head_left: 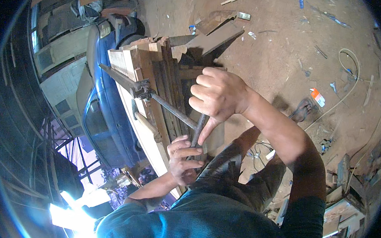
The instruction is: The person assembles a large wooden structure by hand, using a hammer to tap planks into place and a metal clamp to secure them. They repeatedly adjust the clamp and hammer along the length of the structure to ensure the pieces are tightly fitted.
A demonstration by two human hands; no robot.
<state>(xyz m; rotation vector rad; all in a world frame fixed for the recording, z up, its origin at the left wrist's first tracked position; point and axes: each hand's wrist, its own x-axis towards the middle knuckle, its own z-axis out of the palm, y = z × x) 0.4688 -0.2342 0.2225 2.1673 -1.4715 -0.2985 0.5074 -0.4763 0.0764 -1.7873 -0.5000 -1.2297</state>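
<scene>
A long metal bar clamp point(117, 77) lies across a stack of wooden boards, its screw rod point(173, 110) pointing toward me. At the rod's near end sits a dark crossbar handle point(197, 134). My right hand point(217, 94) is closed in a fist round the upper part of this handle, with the thumb stretched down along it. At the handle's lower end, the bent fingers of my left hand point(184, 159) hold it. The left palm is partly hidden.
On the pale board point(148, 149) lies a tool with a light wooden handle point(147, 123). A blue car point(103, 97) stands beyond the boards to the left. Loose planks point(214, 38) lie ahead on the dirt floor, and a pale cable point(354, 69) loops at right.
</scene>
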